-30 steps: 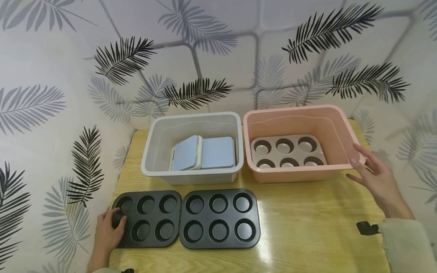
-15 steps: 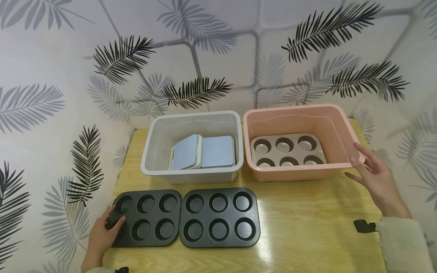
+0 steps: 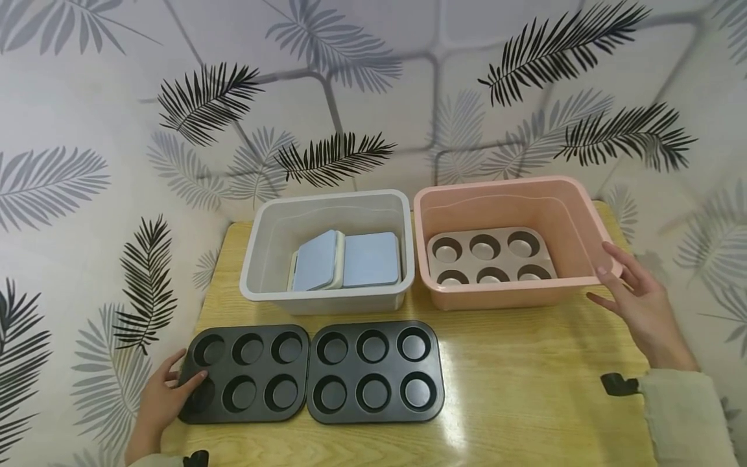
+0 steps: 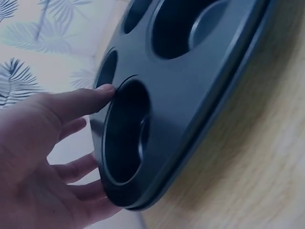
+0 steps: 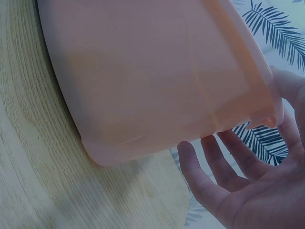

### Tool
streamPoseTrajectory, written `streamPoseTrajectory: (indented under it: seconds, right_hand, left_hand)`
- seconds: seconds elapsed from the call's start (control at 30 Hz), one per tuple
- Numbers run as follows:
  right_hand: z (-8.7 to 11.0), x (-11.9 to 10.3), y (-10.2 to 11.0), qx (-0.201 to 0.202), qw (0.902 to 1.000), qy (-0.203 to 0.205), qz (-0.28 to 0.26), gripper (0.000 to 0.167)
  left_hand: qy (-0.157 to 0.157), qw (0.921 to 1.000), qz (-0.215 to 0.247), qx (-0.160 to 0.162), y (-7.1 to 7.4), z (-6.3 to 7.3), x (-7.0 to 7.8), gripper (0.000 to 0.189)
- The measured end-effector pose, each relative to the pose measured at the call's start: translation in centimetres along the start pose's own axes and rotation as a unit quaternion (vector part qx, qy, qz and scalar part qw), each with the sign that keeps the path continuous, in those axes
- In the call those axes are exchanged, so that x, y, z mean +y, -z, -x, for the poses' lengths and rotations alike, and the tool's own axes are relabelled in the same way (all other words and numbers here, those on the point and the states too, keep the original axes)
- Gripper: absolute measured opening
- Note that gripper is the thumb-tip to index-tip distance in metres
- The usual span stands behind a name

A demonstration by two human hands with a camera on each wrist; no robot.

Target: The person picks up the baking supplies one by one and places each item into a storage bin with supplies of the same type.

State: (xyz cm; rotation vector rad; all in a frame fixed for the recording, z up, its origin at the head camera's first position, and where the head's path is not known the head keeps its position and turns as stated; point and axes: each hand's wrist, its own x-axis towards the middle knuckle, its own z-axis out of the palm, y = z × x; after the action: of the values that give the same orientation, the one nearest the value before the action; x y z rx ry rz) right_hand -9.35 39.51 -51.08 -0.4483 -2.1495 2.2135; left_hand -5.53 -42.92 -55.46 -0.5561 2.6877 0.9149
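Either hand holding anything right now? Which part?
Left hand grips the left black muffin tray at its outer left edge, thumb on top by a corner cup, fingers under the rim. Right hand is open beside the pink bin, holding nothing.

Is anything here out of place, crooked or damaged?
Only one small thing: in the grey bin, the left blue-lidded box lies tilted, leaning on the flat one beside it. The two black muffin pans lie straight side by side. No spill or damage shows.

matt black metal muffin tray, glossy wooden table
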Motion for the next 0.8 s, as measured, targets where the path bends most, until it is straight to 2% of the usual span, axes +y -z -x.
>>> streamPoseTrajectory:
  seconds: [0.13, 0.23, 0.37, 0.43, 0.5, 0.53, 0.63, 0.7, 0.8]
  right_hand:
    - [0.0, 0.2, 0.1, -0.006, 0.9999, 0.005, -0.012, 0.065]
    - [0.0, 0.3, 0.1, -0.009, 0.9998, 0.010, -0.018, 0.065]
    - [0.1, 0.3, 0.1, -0.008, 0.9997, 0.015, -0.016, 0.064]
    - [0.1, 0.3, 0.0, -0.008, 0.9997, 0.017, -0.016, 0.064]
    - [0.2, 0.3, 0.0, -0.009, 0.9996, 0.019, -0.018, 0.064]
    - [0.2, 0.3, 0.0, -0.009, 0.9996, 0.019, -0.019, 0.064]
    - [0.2, 0.3, 0.0, -0.010, 0.9996, 0.019, -0.019, 0.064]
    - [0.2, 0.3, 0.0, -0.009, 0.9997, 0.018, -0.017, 0.064]
    - [0.1, 0.4, -0.1, -0.007, 0.9997, 0.017, -0.014, 0.063]
  left_hand:
    - [0.001, 0.9998, 0.022, -0.003, 0.6, 0.5, 0.3, 0.080]
    - [0.001, 0.9990, 0.043, 0.016, 0.7, 0.7, 0.1, 0.069]
    - [-0.003, 0.9946, 0.103, 0.013, 0.9, 1.1, -0.7, 0.061]
    - [-0.008, 0.9880, 0.154, -0.013, 1.3, 1.3, -1.2, 0.063]
    - [-0.017, 0.9749, 0.217, -0.045, 1.8, 1.5, -1.8, 0.067]
    - [-0.023, 0.9659, 0.251, -0.059, 2.0, 1.6, -2.1, 0.069]
    - [-0.041, 0.9318, 0.347, -0.098, 2.7, 1.7, -3.1, 0.072]
    - [-0.059, 0.9121, 0.389, -0.116, 2.9, 1.8, -3.6, 0.069]
    - [-0.083, 0.8906, 0.424, -0.141, 3.2, 1.8, -4.0, 0.065]
